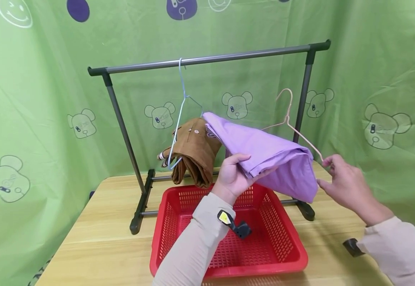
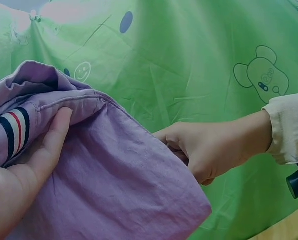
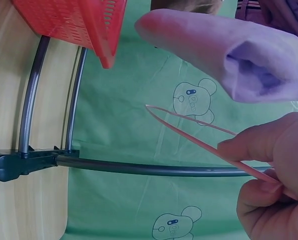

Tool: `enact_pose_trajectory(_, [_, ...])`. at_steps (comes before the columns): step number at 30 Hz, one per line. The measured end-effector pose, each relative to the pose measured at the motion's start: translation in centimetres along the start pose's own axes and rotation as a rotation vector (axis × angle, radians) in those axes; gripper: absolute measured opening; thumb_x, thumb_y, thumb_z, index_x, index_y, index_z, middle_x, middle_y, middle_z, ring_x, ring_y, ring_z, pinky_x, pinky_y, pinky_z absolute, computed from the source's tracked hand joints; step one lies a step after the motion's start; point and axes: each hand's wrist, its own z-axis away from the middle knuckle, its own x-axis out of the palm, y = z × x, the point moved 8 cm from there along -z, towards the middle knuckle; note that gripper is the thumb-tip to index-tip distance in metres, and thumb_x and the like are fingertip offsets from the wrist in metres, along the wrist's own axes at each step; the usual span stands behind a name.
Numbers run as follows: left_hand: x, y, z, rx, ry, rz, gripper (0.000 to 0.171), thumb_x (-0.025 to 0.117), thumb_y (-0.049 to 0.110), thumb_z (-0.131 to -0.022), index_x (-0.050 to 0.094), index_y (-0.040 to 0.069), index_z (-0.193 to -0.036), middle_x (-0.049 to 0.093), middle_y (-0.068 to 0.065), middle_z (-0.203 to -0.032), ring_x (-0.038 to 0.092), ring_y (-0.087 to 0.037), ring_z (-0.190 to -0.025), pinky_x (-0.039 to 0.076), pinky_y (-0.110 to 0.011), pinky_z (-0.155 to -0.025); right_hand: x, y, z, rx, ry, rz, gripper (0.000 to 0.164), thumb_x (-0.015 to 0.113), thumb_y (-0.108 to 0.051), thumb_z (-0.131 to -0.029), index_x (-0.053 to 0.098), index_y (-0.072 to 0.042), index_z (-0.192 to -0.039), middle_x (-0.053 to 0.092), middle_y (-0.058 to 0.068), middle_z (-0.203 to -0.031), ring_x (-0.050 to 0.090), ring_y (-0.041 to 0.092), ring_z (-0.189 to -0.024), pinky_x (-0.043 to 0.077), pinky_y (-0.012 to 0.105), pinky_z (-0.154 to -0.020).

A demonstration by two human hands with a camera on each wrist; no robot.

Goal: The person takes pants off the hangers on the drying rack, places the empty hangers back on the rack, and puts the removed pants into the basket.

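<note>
My left hand (image 1: 233, 178) grips a folded purple garment (image 1: 264, 143) near its lower edge, above the basket. A navy, white and red striped band on this garment shows in the left wrist view, beside the hand (image 2: 24, 187). In my right hand (image 1: 348, 182), a thin pink hanger (image 1: 288, 118) is pinched between thumb and fingers. Its hook points up, and part of it is hidden behind the purple cloth in the head view. From the right wrist view, the hanger (image 3: 199, 142) extends apart from the garment (image 3: 194, 37).
A dark metal clothes rack (image 1: 211, 59) stands on the wooden table (image 1: 100, 234). From its bar hangs a blue hanger (image 1: 183, 87) bearing a folded brown garment (image 1: 194, 145). In front sits a red perforated basket (image 1: 298, 260). Green printed cloth (image 1: 389, 79) hangs behind.
</note>
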Motion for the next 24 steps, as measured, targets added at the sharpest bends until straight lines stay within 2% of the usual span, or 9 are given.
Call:
enact_pose_trajectory(3, [-0.1, 0.0, 0.1, -0.003, 0.009, -0.008, 0.034, 0.032, 0.002, -0.090, 0.039, 0.006, -0.123, 0.047, -0.015, -0.127, 0.029, -0.038, -0.138, 0.017, -0.060, -0.112, -0.1, 0.0, -0.1, -0.010, 0.011, 0.015, 0.040, 0.080, 0.001, -0.067, 0.050, 0.003, -0.095, 0.054, 0.010, -0.069, 0.049, 0.026, -0.059, 0.041, 0.043, -0.054])
enact_pose_trajectory(6, [-0.1, -0.1, 0.2, -0.004, 0.013, -0.010, 0.035, 0.031, 0.001, -0.090, 0.040, 0.006, -0.123, 0.047, -0.015, -0.127, 0.029, -0.038, -0.138, 0.017, -0.060, -0.112, -0.3, 0.0, -0.1, -0.018, 0.024, 0.016, 0.035, 0.078, 0.001, -0.069, 0.050, 0.001, -0.091, 0.049, 0.005, -0.066, 0.044, 0.021, -0.058, 0.036, 0.037, -0.053])
enact_pose_trajectory(16, [-0.4, -0.6, 0.7, -0.035, 0.036, -0.012, 0.034, 0.031, 0.002, -0.089, 0.045, 0.004, -0.121, 0.051, -0.017, -0.125, 0.029, -0.039, -0.139, 0.019, -0.058, -0.112, -0.7, 0.0, -0.1, -0.012, 0.069, -0.014, 0.018, 0.068, -0.005, -0.078, 0.052, -0.001, -0.087, 0.045, 0.002, -0.063, 0.038, 0.017, -0.054, 0.032, 0.033, -0.050])
enact_pose_trajectory(24, [-0.7, -0.6, 1.2, -0.052, 0.057, -0.003, 0.032, 0.033, 0.002, -0.088, 0.047, 0.003, -0.117, 0.054, -0.017, -0.122, 0.030, -0.039, -0.138, 0.021, -0.058, -0.112, -1.2, 0.2, -0.2, 0.009, 0.120, -0.038, 0.016, 0.067, -0.010, -0.080, 0.053, -0.003, -0.083, 0.046, 0.001, -0.062, 0.037, 0.013, -0.052, 0.031, 0.029, -0.049])
